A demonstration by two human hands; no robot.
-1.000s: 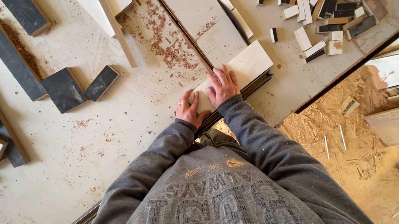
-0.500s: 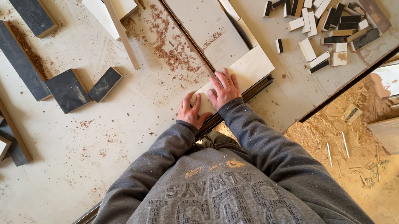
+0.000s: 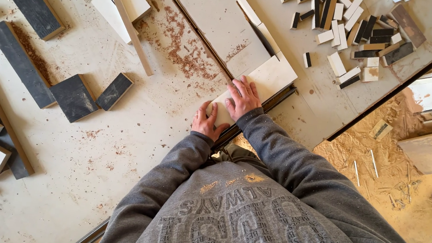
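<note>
Board (image 3: pixel 262 83), a pale flat piece of wood, lies on the light work table (image 3: pixel 134 145), and both hands press on its near end. Nearest to the person, the left hand (image 3: pixel 206 121) lies flat on the near corner of the board, fingers spread, the palm down, nothing closed inside it. Just beside it, a little farther along the board, the right hand (image 3: pixel 243 99) also rests open and flat on the top face, fingers pointing away from the body. Along the right edge of the board runs a dark metal rail (image 3: pixel 259 112), touching it. Left of the board, well apart, two dark blocks (image 3: pixel 89 96) lie on the table, and a long dark plank (image 3: pixel 21 63) lies beyond them. Just beyond the board, reddish sawdust (image 3: pixel 188 50) is scattered on the table. Far beyond the board, to the right, a heap of small cut pieces (image 3: pixel 351 29), some pale and some dark, covers the surface.
</note>
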